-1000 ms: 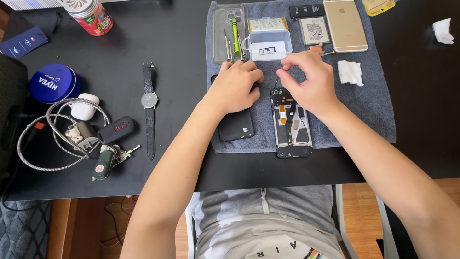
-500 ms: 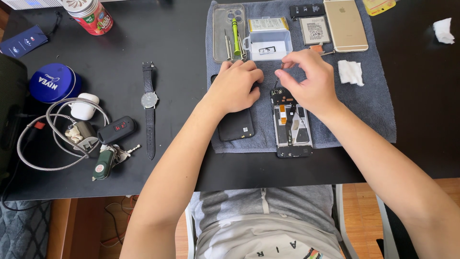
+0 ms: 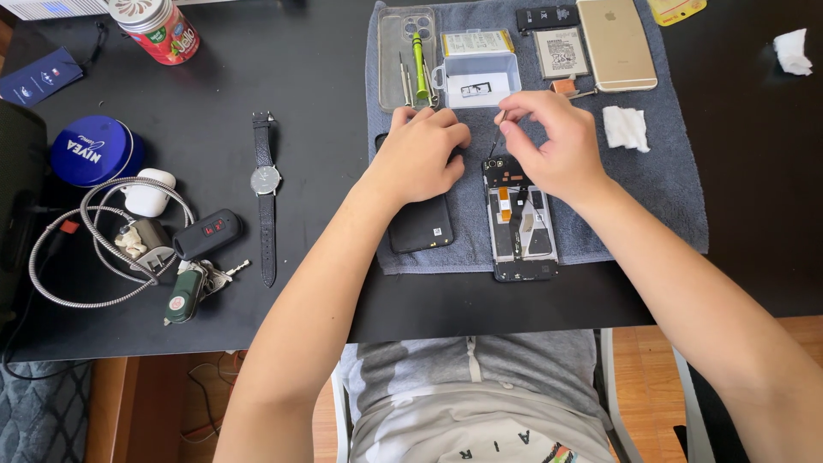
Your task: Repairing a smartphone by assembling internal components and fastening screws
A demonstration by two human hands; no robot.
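Red drink can [image 3: 159, 30] top left; round blue tin [image 3: 93, 151] left; dark blue card [image 3: 40, 75] far left; clear plastic box [image 3: 477, 67], white label; yellow packet [image 3: 675, 9] top right.

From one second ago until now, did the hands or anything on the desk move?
Almost nothing changed. The right hand pinches a thin tool over the top of the opened phone, as before. The left hand rests on the black back cover, in the same place. The grey cloth, watch and keys lie as they were.
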